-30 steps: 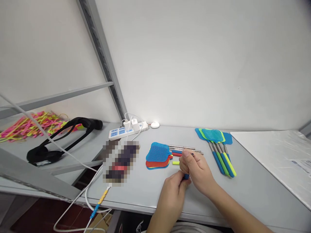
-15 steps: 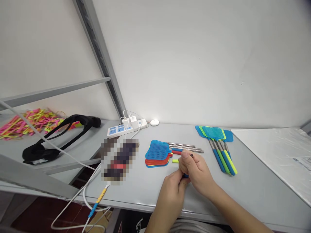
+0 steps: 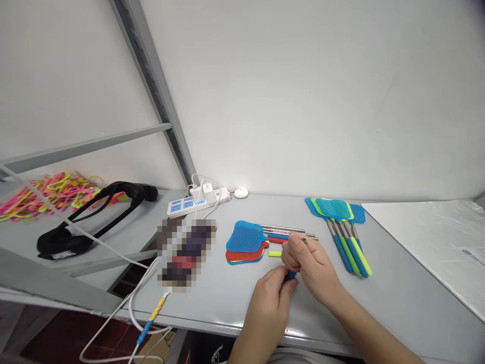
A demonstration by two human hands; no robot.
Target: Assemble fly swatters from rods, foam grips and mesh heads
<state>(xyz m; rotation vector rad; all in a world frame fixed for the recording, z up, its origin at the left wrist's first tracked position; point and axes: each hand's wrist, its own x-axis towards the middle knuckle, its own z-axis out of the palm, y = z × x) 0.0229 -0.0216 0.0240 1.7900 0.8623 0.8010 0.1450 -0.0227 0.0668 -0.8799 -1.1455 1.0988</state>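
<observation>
Blue cylindrical handle (image 3: pixel 290 275), mostly hidden by the hands, is held up over the near part of the grey bench (image 3: pixel 223 298), between the 2 hands. The left hand (image 3: pixel 269 296) has its fingers curled closed around the handle's lower part. The right hand (image 3: pixel 308 263), just above and to the right, is closed in a fist with the thumb on top; a small dark tip shows above its fingers, and how much else it encloses I cannot tell.

Left of the hands lie perforated blue and red flat swatter heads (image 3: pixel 246 236), overlapping. Beyond the hands are thin silver metal rods (image 3: pixel 282 228), a red cylindrical grip (image 3: pixel 276 241) and a short yellow-green tube (image 3: pixel 275 254). Farther right, assembled multicoloured fly swatters (image 3: pixel 347 253) lie in an overlapping pile.
</observation>
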